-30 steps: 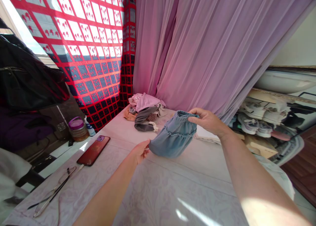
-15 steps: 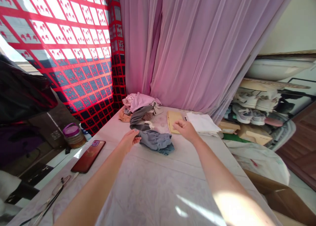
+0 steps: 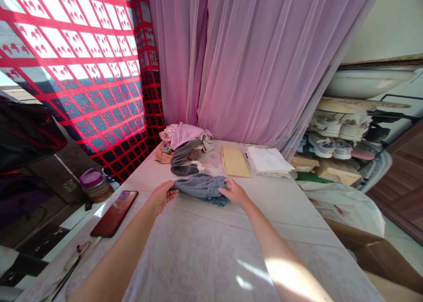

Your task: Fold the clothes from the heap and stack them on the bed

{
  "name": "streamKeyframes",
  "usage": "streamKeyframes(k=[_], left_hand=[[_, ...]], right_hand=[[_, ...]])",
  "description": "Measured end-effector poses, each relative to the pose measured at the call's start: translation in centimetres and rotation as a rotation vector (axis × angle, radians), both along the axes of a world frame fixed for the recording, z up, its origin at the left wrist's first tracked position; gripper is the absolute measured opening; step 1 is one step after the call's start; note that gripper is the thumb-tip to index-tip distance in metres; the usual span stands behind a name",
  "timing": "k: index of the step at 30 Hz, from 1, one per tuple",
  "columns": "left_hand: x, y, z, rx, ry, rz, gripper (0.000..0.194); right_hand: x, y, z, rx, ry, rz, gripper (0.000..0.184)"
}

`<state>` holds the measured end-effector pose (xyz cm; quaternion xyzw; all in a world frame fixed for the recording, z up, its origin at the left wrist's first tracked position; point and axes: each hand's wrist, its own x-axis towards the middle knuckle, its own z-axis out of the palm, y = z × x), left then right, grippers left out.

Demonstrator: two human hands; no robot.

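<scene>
Head view: your left hand [image 3: 161, 196] and right hand [image 3: 236, 193] sit at opposite ends of a gathered blue-grey garment [image 3: 201, 187], which lies bunched in a long, low roll on the counter [image 3: 205, 258]. Both hands look relaxed and apart, with the fingers laid over the cloth's ends, though you cannot tell from this view whether either one pinches it. Both arms reach forward from the lower edge of the view and angle inward, with sunlight across your right forearm.

For handling this cloth well, even, light pressure from both hands seems best, so the gathers stay level and the ruffled edge doesn't slip out.

A heap of mixed clothes [image 3: 185, 145] lies beyond your left hand, and a tan envelope [image 3: 234, 161] lies beyond your right, beside a folded white stack [image 3: 267, 160]. A phone in a red case [image 3: 114, 214] lies out to your left.
</scene>
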<state>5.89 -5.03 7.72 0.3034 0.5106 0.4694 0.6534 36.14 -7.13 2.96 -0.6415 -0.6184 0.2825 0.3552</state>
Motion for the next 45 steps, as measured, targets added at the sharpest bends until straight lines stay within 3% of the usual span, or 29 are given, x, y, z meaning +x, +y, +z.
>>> streamKeyframes(k=[4,8,10,13,15,18,21,23,24,26,29,32,35,37,41,45], left_hand=[[-0.5,0.0,-0.1,0.017,0.038,0.008,0.017],[-1.0,0.6,0.0,0.084,0.101,0.035,0.024],[-0.9,1.1,0.1,0.135,0.129,0.06,0.03],[-0.3,2.5,0.8,0.23,0.146,0.069,0.051],[0.3,3.7,2.1,0.347,0.179,-0.001,0.059],[1.0,5.7,5.2,0.529,0.376,-0.138,0.043],[1.7,6.6,8.5,0.728,0.672,-0.124,0.03],[2.0,6.1,9.6,0.892,0.813,-0.072,0.028],[2.1,5.4,9.6,0.958,0.859,-0.048,0.028],[1.9,3.4,8.4,1.017,0.91,-0.012,0.027],[1.2,-0.8,3.5,0.965,0.909,-0.021,0.029],[0.1,-5.2,-2.3,0.811,0.891,-0.183,0.029],[-0.9,-8.1,-5.6,0.732,0.979,-0.281,0.03],[-1.3,-8.6,-5.8,0.709,1.066,-0.341,0.03],[-1.5,-7.3,-3.8,0.613,1.178,-0.469,0.024],[-2.0,-5.5,-2.8,0.576,1.233,-0.414,0.023]], right_hand=[[-0.5,0.2,0.7,0.08,0.075,0.002,0.056],[0.3,-0.2,2.9,0.077,0.089,0.115,0.045],[0.8,-0.2,4.4,0.081,-0.069,0.152,0.043],[1.4,0.7,7.0,0.167,-0.43,0.053,0.038],[1.7,1.8,9.0,0.199,-0.589,-0.041,0.029],[2.4,3.5,12.7,0.245,-0.654,-0.099,0.023],[3.0,3.7,16.1,0.314,-0.669,-0.139,0.024],[3.1,2.5,17.0,0.41,-0.651,-0.159,0.025],[3.0,1.6,16.7,0.478,-0.639,-0.159,0.025],[2.7,-0.9,14.6,0.608,-0.625,-0.144,0.026],[2.1,-5.6,8.5,0.632,-0.633,-0.127,0.032],[1.5,-9.8,2.2,0.503,-0.653,0.037,0.043],[1.3,-12.3,-1.1,0.385,-0.647,0.08,0.048],[1.2,-12.9,-1.5,0.309,-0.647,0.092,0.047],[1.1,-12.9,0.1,0.104,-0.643,0.185,0.05],[2.2,-12.1,2.5,-0.117,-0.531,0.311,0.051]])
